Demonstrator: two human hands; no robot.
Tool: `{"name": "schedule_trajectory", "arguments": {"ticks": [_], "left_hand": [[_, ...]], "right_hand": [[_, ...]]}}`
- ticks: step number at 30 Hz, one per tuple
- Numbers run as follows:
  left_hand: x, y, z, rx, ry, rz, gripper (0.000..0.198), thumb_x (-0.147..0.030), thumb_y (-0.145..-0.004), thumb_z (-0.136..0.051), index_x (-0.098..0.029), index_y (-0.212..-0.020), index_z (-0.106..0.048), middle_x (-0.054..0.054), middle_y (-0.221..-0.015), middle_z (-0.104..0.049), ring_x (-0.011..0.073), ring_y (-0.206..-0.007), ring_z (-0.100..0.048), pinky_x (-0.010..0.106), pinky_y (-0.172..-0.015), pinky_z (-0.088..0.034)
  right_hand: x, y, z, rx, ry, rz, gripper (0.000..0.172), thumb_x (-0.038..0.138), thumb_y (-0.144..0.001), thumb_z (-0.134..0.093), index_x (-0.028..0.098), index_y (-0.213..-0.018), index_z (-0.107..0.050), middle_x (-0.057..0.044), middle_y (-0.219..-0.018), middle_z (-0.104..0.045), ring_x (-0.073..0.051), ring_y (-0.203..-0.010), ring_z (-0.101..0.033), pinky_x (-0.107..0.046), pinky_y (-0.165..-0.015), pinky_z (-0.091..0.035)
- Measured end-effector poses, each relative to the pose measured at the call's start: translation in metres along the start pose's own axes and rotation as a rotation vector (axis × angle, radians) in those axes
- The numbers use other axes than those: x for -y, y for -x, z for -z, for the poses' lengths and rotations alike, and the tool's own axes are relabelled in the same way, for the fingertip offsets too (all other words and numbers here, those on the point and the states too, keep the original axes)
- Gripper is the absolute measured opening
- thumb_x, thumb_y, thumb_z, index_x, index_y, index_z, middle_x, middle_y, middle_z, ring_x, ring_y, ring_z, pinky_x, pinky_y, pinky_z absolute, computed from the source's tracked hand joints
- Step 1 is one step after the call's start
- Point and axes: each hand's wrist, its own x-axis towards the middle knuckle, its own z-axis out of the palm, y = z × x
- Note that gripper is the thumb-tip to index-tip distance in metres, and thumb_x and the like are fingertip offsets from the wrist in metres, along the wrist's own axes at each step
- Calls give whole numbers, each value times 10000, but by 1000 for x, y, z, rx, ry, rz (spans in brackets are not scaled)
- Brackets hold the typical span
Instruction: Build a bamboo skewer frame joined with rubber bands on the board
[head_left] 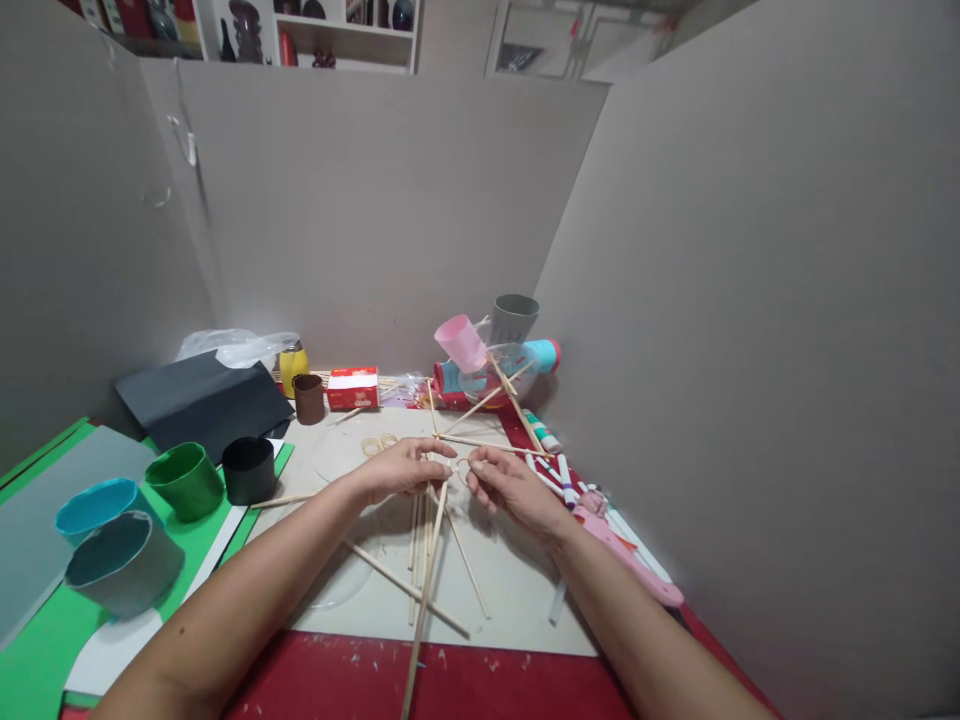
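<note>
Near the middle of the board, my left hand (pixel 397 466) is closed, thumb and fingers pinching the upper end of a long thin wooden stick (pixel 425 600). Just to its right, my right hand (pixel 517 488) pinches a small tan rubber band (pixel 462 462), which is stretched toward the stick's end; whether it loops round the stick is too small to tell. Several loose sticks lie beneath, one crossing stick (pixel 405 584) among them. Behind my hands stands a frame of joined sticks (pixel 480 407). More rubber bands (pixel 371 446) lie behind my left hand.
At left, green (pixel 185 482), black (pixel 249 470) and grey (pixel 124 565) paper cups stand on coloured sheets. A red-white box (pixel 353 388) and brown cup (pixel 308 399) are farther back. Pink (pixel 460 343) and grey-green (pixel 514 318) cups rise behind. Markers and pink scissors-like item (pixel 626 552) line the right wall.
</note>
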Motion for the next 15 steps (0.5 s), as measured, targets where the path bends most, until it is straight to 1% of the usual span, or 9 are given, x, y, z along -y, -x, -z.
{"name": "schedule_trajectory", "arguments": {"ticks": [2, 5, 8, 12, 15], "left_hand": [[1, -1, -1, 37, 19, 8, 468, -396, -702, -705, -157, -1081, -569, -95, -511, -465, 26, -383, -231, 203, -423, -122], [4, -3, -1, 77, 39, 22, 403, -455, -672, -731, -158, -890, -567, -89, -519, -463, 20, -386, -236, 204, -420, -118], [6, -5, -1, 77, 39, 17, 419, -499, -636, -749, -159, -755, -533, -90, -511, -435, 19, -389, -234, 207, -416, -115], [5, -5, 1, 52, 31, -7, 442, -526, -618, -753, -163, -748, -538, -92, -512, -425, 22, -396, -233, 208, -423, -127], [5, -4, 1, 44, 23, -31, 447, -536, -622, -747, -165, -756, -537, -92, -513, -426, 25, -401, -245, 208, -427, -143]], "right_hand": [[1, 1, -7, 12, -27, -16, 358, 489, -761, -679, 194, -842, -493, 33, -633, -593, -69, -434, -449, -180, -408, -329], [0, 2, -14, 16, -43, -19, 368, 496, -744, -692, 193, -829, -501, 32, -611, -598, -70, -424, -458, -174, -392, -323], [-2, 1, -16, 24, -61, -13, 355, 481, -737, -699, 184, -822, -526, 33, -595, -599, -63, -410, -450, -169, -384, -323], [-2, 2, -12, 27, -89, -36, 327, 456, -745, -705, 171, -823, -568, 25, -586, -611, -63, -395, -452, -174, -381, -331], [-4, 4, -9, 126, -115, -100, 304, 431, -754, -709, 159, -821, -589, -16, -659, -668, -59, -396, -472, -175, -383, -344]]}}
